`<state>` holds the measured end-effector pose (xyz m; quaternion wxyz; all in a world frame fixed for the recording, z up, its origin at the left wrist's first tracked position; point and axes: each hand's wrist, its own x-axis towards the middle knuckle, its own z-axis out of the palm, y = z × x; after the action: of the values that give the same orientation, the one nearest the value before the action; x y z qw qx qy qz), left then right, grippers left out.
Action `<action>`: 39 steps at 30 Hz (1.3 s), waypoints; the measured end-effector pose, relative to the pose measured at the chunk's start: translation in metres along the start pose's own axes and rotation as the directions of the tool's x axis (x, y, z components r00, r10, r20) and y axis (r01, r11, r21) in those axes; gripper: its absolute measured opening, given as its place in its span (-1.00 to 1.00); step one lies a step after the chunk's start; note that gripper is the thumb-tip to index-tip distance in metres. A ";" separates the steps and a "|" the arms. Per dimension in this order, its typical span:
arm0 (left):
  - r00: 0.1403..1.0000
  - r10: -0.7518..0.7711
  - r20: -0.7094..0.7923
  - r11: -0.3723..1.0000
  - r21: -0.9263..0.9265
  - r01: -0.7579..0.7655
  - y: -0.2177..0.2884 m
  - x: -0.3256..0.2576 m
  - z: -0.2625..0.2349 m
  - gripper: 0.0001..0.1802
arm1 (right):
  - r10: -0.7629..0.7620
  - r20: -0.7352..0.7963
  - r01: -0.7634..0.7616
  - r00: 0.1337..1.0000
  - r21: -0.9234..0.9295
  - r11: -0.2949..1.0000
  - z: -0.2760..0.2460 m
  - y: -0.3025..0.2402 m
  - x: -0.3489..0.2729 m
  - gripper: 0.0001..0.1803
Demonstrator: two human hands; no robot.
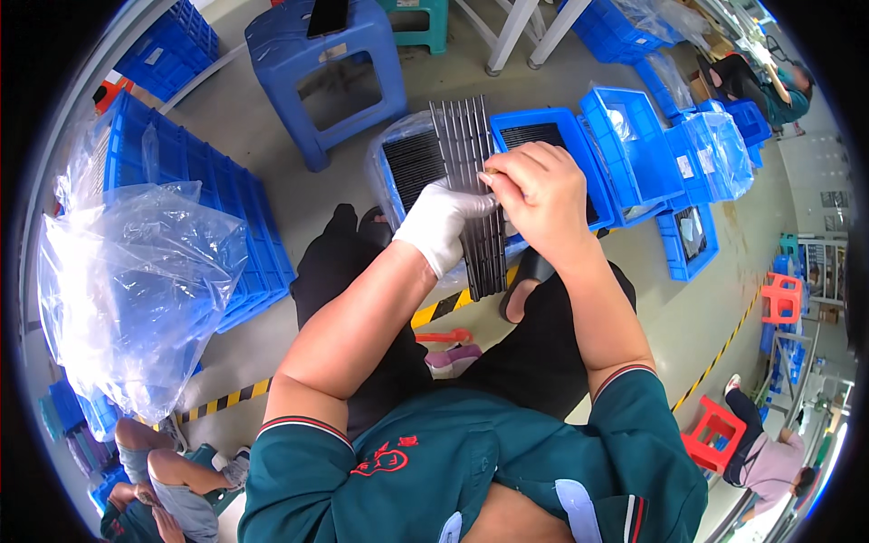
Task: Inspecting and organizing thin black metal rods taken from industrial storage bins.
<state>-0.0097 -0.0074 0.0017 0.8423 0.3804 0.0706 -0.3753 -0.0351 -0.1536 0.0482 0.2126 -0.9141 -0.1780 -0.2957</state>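
My left hand [436, 222], in a white glove, is wrapped round a bundle of long black slotted strips [487, 258], held up in front of my knees. The bare right hand [543, 195] is closed in a pinch at the right edge of the bundle; a small brownish bit shows at its fingertips, too small to name. Beneath the bundle stand two blue bins. Rows of thin black strips [412, 172] fill the left one, which is lined with clear plastic. The right bin [572, 127] also holds black strips, partly hidden behind my right hand.
A blue plastic stool [303, 59] with a dark flat object on it stands ahead. Stacked blue crates [195, 172] under clear plastic sheeting [136, 281] rise at left. More blue bins [625, 145] sit at right. Other people sit at lower left and far right, near red stools [715, 434].
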 end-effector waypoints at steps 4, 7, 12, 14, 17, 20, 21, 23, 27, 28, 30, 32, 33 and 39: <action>0.999 -0.033 -0.025 0.999 -0.033 0.032 0.006 -0.004 0.010 -0.73 | 0.129 -0.055 -0.118 0.990 0.175 0.977 -0.009 -0.006 0.004 -0.89; 1.000 -0.029 0.002 1.000 -0.003 0.029 0.003 -0.001 0.010 -0.72 | 0.293 0.072 -0.302 0.953 0.275 0.913 0.000 0.001 -0.001 -0.89; 0.999 -0.004 -0.037 0.999 0.032 0.005 0.002 0.001 0.006 -0.73 | 0.287 0.099 -0.302 0.953 0.219 0.928 0.005 0.002 0.001 -0.88; 0.999 0.006 -0.050 1.000 0.029 -0.005 0.000 0.003 0.004 -0.74 | 0.171 0.065 -0.176 0.983 0.084 0.981 0.005 0.000 0.002 -0.88; 0.996 0.074 -0.044 0.993 0.096 -0.069 -0.005 0.007 0.000 -0.82 | -0.028 0.030 0.031 0.999 -0.078 0.997 0.006 -0.005 0.005 -0.90; 0.882 0.455 0.120 0.695 0.572 -0.436 -0.020 0.023 -0.016 -0.85 | -0.125 0.112 0.147 0.986 -0.218 0.965 0.012 -0.019 0.006 -0.90; 0.880 0.460 0.116 0.692 0.575 -0.437 -0.033 0.031 -0.031 -0.85 | -0.115 0.135 0.143 0.984 -0.228 0.963 0.011 -0.024 0.009 -0.90; 0.956 0.293 -0.033 0.798 0.559 -0.225 -0.021 0.020 -0.013 -0.83 | -0.077 0.127 0.101 0.989 -0.199 0.975 0.012 -0.015 0.006 -0.90; 0.998 0.046 -0.046 0.998 0.035 -0.044 -0.004 0.006 0.004 -0.81 | 0.004 -0.006 -0.004 1.000 -0.045 0.999 0.012 0.002 -0.002 -0.91; 0.998 0.049 -0.047 0.998 0.036 -0.047 -0.002 0.004 0.005 -0.81 | 0.020 -0.044 -0.019 0.999 0.012 1.000 0.010 0.001 0.001 -0.91; 0.998 0.062 -0.023 0.998 -0.016 -0.062 0.001 0.002 0.005 -0.80 | 0.074 -0.060 -0.068 0.995 0.092 0.993 0.013 0.003 0.001 -0.90; 0.999 0.043 -0.011 0.999 -0.023 -0.043 0.002 0.002 0.003 -0.77 | 0.074 -0.067 -0.067 0.995 0.102 0.993 0.012 0.007 0.003 -0.88; 1.000 0.025 -0.003 0.999 -0.032 -0.025 0.000 0.003 0.000 -0.76 | 0.074 -0.068 -0.067 0.995 0.101 0.993 0.010 0.006 0.003 -0.88; 0.999 -0.035 0.014 0.998 -0.044 0.036 0.004 0.001 0.004 -0.74 | 0.092 -0.102 -0.076 0.991 0.152 0.985 0.003 -0.001 0.004 -0.87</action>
<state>-0.0070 -0.0092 0.0070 0.8442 0.3577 0.0799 -0.3911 -0.0314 -0.1504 0.0492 0.3015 -0.8851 -0.1490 -0.3216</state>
